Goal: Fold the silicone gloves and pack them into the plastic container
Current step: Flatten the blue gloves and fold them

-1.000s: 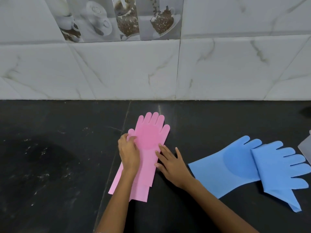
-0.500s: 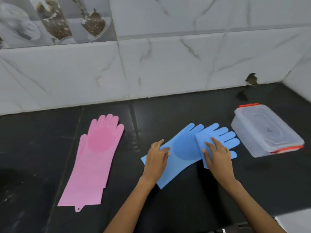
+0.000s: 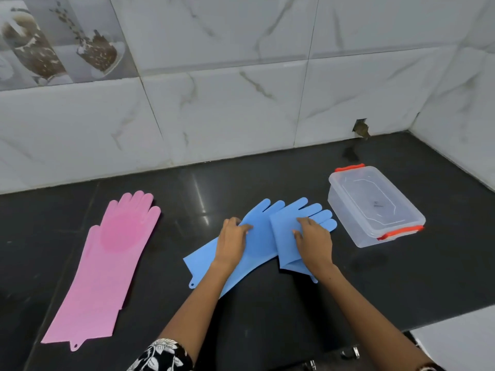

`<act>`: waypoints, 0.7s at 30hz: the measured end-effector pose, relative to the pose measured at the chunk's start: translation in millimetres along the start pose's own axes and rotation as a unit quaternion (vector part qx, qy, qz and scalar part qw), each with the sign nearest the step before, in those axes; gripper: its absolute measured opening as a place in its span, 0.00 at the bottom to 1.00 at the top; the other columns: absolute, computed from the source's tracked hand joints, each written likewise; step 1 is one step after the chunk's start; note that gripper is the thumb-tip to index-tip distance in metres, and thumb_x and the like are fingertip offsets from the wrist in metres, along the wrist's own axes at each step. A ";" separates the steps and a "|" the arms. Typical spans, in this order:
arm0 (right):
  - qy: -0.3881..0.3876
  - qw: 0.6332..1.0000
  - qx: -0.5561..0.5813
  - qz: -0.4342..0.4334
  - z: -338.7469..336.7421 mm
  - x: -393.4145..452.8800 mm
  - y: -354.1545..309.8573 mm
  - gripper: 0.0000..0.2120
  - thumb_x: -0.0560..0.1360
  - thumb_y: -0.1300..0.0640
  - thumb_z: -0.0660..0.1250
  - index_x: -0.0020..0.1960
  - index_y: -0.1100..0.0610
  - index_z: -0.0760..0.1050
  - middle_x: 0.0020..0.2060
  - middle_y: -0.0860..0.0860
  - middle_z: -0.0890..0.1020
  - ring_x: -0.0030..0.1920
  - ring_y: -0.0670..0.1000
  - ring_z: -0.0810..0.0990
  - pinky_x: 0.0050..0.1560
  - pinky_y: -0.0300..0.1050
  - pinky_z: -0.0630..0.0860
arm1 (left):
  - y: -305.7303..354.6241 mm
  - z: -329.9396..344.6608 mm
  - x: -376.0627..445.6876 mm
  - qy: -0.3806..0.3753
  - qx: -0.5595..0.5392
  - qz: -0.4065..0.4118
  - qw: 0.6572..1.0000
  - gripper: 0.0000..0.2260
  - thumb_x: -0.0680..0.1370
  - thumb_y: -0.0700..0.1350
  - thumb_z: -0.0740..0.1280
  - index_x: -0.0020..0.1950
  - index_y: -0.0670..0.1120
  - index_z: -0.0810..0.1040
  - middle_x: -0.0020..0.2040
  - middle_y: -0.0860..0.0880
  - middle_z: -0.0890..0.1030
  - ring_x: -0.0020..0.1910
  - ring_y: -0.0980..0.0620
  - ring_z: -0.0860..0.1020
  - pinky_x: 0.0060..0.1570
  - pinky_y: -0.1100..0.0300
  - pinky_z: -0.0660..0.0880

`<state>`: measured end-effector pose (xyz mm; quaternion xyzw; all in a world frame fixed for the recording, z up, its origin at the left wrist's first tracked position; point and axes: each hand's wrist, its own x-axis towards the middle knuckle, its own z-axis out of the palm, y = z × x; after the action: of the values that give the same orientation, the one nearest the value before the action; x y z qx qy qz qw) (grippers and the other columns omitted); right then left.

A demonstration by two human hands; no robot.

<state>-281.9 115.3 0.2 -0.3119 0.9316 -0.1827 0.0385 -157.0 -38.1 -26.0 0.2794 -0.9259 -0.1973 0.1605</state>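
Two blue silicone gloves lie mid-counter. The long one [image 3: 258, 238] points its fingers at the wall, and my left hand [image 3: 231, 242] grips its near edge with bent fingers. The other blue glove [image 3: 285, 246] is folded short and overlaps the first one's right side. My right hand [image 3: 313, 242] lies flat on it, fingers spread. A pair of pink gloves [image 3: 107, 263] lies stacked flat at the left, untouched. The clear plastic container [image 3: 375, 207] with orange clips stands at the right, its lid on.
The black stone counter [image 3: 267, 311] meets marble wall tiles at the back and right, forming a corner behind the container. A hole [image 3: 360, 128] shows in the back wall. A pale surface [image 3: 455, 341] sits at the near right corner.
A second ago both hands were on the pink gloves. They left those flat and moved right onto the blue gloves. My view swung right, bringing the container into sight.
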 end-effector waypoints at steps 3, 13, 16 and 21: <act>-0.021 1.000 0.000 -0.013 -5.5 11.9 -3.6 0.17 0.78 0.57 0.63 0.65 0.61 0.70 0.56 0.57 0.80 0.55 0.56 0.79 0.57 0.49 0.75 | -0.3 -3.5 5.4 0.019 -0.021 -0.032 0.999 0.12 0.78 0.34 0.62 0.58 0.40 0.80 0.47 0.46 0.76 0.48 0.51 0.71 0.44 0.66 0.68; -0.063 0.996 -0.003 -0.069 -9.9 29.9 -8.3 0.09 0.74 0.71 0.57 0.52 0.64 0.72 0.42 0.60 0.80 0.42 0.56 0.78 0.44 0.50 0.74 | -8.5 -14.2 6.9 0.025 -0.056 -0.050 0.997 0.12 0.74 0.27 0.63 0.51 0.37 0.83 0.47 0.42 0.79 0.43 0.47 0.78 0.45 0.58 0.77; -0.031 0.989 -0.061 -0.128 -25.4 42.3 -26.1 0.12 0.73 0.72 0.56 0.55 0.63 0.68 0.41 0.57 0.76 0.39 0.54 0.73 0.40 0.46 0.65 | -13.7 -18.2 6.7 0.047 -0.087 -0.092 0.991 0.12 0.73 0.27 0.62 0.48 0.36 0.83 0.46 0.41 0.80 0.43 0.46 0.79 0.46 0.57 0.77; 0.086 0.953 -0.048 -0.288 -49.7 56.9 -79.4 0.09 0.70 0.74 0.56 0.45 0.65 0.72 0.37 0.60 0.76 0.38 0.58 0.71 0.57 0.49 0.65 | -38.0 -35.5 0.6 0.107 -0.133 -0.204 0.964 0.12 0.73 0.26 0.61 0.47 0.34 0.83 0.46 0.39 0.83 0.45 0.45 0.81 0.47 0.59 0.76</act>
<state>-291.8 38.5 77.8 -0.5512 0.8098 -0.1671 -0.1114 -125.7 -77.4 -12.2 0.4584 -0.7920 -0.3160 0.2504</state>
